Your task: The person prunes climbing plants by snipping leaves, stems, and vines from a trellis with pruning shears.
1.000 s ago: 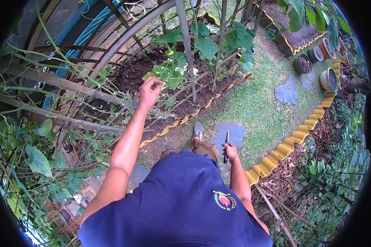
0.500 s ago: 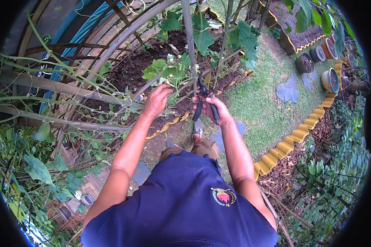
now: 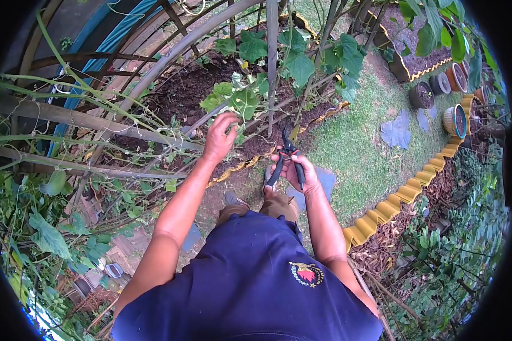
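My right hand (image 3: 299, 174) holds a pair of pruning shears (image 3: 290, 149) with black handles and red trim. The handles are spread apart, and the dark blades point away from me toward the plants. To the left, my left hand (image 3: 219, 139) is raised with bent fingers, the thumb apart from them and nothing visible between. Its fingertips are right beside the green leaves (image 3: 246, 103) of a climbing vine. Thin stems and tendrils run behind that hand along the wooden trellis rail (image 3: 85, 120).
An upright wooden stake (image 3: 272, 62) stands ahead between the hands. Yellow corrugated edging (image 3: 389, 209) borders the grass (image 3: 358, 148) on the right. Several pots, one a white planter (image 3: 454, 120), line the far right. Dense vines (image 3: 51, 233) fill the left side.
The shears and my right hand have come slightly lower and to the right in view. My left hand has shifted a little, its fingers lifting and parting from the thumb.
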